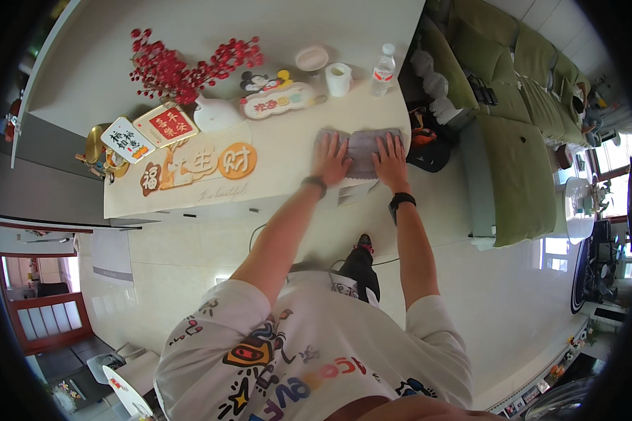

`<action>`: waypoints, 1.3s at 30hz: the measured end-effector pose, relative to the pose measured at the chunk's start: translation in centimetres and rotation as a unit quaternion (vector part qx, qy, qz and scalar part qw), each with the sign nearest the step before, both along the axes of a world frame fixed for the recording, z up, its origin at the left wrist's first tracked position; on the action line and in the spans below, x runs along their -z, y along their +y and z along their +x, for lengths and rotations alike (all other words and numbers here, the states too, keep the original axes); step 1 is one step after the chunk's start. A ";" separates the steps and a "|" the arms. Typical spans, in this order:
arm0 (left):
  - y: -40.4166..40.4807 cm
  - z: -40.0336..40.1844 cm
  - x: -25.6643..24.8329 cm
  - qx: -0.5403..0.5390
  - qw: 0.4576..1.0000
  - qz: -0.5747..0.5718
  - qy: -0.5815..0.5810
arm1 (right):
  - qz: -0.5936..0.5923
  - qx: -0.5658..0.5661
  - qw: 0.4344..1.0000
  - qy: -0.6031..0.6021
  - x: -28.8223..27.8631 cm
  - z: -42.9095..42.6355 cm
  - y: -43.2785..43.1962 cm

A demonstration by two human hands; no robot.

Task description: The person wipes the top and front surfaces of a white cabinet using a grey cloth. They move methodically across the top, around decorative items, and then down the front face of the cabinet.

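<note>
A grey cloth point(362, 150) with a zigzag-cut edge lies spread near the right end of a pale cabinet top point(289, 152). My left hand point(333, 159) presses flat on the cloth's left part, fingers spread. On its right part rests my right hand point(391, 162), also flat with the fingers apart. Neither hand is closed around anything; the palms hide some of the fabric. Beyond the cloth stand a white paper roll point(338, 80) and a clear plastic bottle point(383, 71) with a white cap.
Left on the cabinet are a white vase point(216, 113) with red berry branches point(179, 68), a cartoon-topped sign point(279, 100), small framed plaques point(166, 123) and orange-and-white character ornaments point(237, 160). A black bag point(431, 155) sits past the right end, near a green sofa point(516, 179).
</note>
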State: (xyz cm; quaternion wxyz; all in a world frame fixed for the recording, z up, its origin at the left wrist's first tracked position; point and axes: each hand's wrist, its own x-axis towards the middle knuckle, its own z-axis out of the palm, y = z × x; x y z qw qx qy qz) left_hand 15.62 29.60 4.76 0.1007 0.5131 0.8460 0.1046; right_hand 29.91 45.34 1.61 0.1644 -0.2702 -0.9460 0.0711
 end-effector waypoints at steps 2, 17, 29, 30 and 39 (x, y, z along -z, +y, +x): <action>1.9 -0.2 -0.3 -0.034 0.999 -0.016 0.000 | -0.013 -0.011 1.000 -0.004 0.0 -0.6 1.6; 10.0 -3.8 -0.9 -0.110 0.991 -0.079 -0.020 | 0.044 -0.113 0.992 0.032 1.0 -5.6 11.1; 9.4 -0.6 -0.6 -0.157 0.984 -0.078 0.036 | 0.091 -0.196 0.974 0.069 0.8 -6.5 12.5; 9.1 0.1 -0.9 -0.159 0.984 -0.078 0.030 | 0.091 -0.198 0.974 0.063 0.6 -6.0 12.3; 3.2 11.2 0.6 -0.096 0.988 0.061 0.107 | 0.047 -0.292 0.953 0.066 -0.8 1.7 6.2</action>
